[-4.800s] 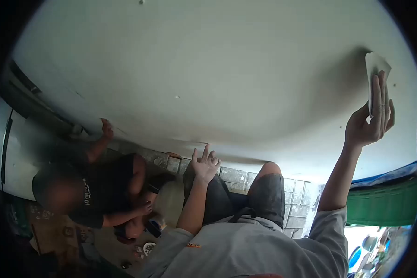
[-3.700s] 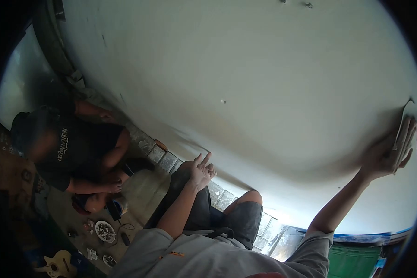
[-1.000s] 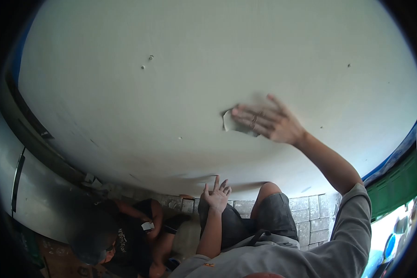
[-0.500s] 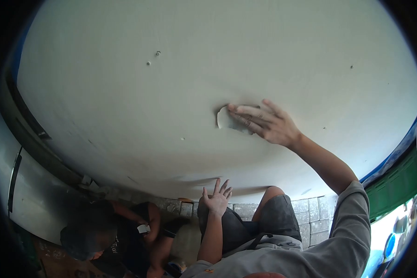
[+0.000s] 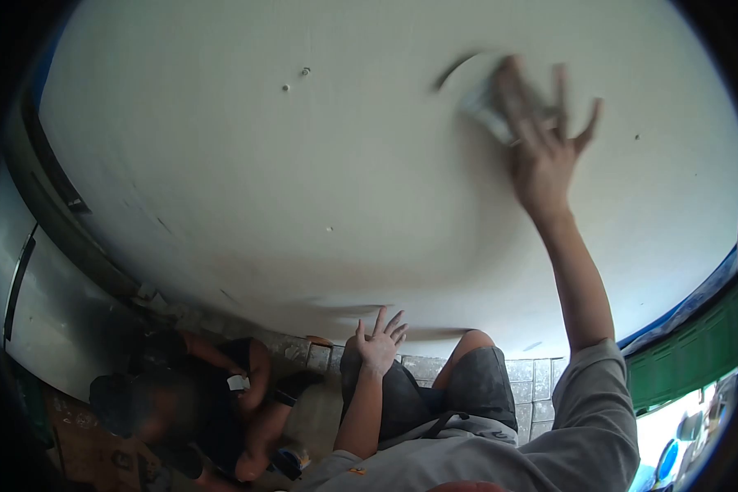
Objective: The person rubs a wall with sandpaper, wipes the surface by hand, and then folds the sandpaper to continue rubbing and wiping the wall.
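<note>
A large pale, smooth surface point(image 5: 369, 180) fills most of the view, with small dark spots on it. My right hand point(image 5: 545, 143) is raised high on it, pressing a thin whitish sheet point(image 5: 488, 102) against it; hand and sheet are blurred by motion. The thumb and some fingers are spread. Low in the middle, my left hand point(image 5: 379, 344) is held palm up near my knee, fingers apart, with nothing in it and pale dust on the skin.
At the lower left, another person point(image 5: 213, 402) sits low, with a small white piece point(image 5: 238, 383) by the arm. A grey metal panel point(image 5: 66, 328) stands at the left. Paving blocks point(image 5: 533, 381) lie below the surface. A green panel point(image 5: 685, 353) is at the right.
My right hand has moved up and to the right across the surface with the sheet, and the arm is now straighter. My left hand stays open, nearly in place. The other person has shifted slightly.
</note>
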The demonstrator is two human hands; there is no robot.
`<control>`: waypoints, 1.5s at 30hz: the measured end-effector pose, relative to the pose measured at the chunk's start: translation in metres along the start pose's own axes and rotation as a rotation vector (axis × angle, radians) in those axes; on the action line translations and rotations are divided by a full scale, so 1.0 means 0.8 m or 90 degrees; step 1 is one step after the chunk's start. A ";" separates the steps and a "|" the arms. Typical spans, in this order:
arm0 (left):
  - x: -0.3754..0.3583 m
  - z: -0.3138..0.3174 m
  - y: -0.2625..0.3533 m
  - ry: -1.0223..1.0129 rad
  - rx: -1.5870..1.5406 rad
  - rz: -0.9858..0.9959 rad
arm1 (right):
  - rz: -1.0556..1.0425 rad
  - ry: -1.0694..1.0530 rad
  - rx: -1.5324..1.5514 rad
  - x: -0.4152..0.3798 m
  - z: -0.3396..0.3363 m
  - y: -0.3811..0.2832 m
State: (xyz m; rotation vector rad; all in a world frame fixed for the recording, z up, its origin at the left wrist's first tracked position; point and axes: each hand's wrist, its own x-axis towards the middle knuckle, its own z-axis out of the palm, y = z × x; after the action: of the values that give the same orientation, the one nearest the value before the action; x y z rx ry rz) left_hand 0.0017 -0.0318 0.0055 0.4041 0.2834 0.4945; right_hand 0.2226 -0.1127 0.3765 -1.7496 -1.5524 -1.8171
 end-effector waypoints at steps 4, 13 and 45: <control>0.002 0.000 0.014 -0.012 0.010 -0.009 | 0.040 0.036 0.001 0.002 0.005 0.009; 0.002 0.005 0.014 -0.003 0.002 -0.008 | -0.039 0.028 -0.022 -0.045 0.017 0.004; 0.012 -0.009 -0.002 -0.006 -0.006 0.002 | -0.088 -0.051 -0.036 -0.168 0.030 -0.022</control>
State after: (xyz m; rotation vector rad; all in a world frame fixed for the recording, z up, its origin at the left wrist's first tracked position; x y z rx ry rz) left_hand 0.0074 -0.0258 -0.0033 0.3979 0.2705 0.4973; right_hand 0.2637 -0.1552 0.2518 -1.8015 -1.7087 -1.8927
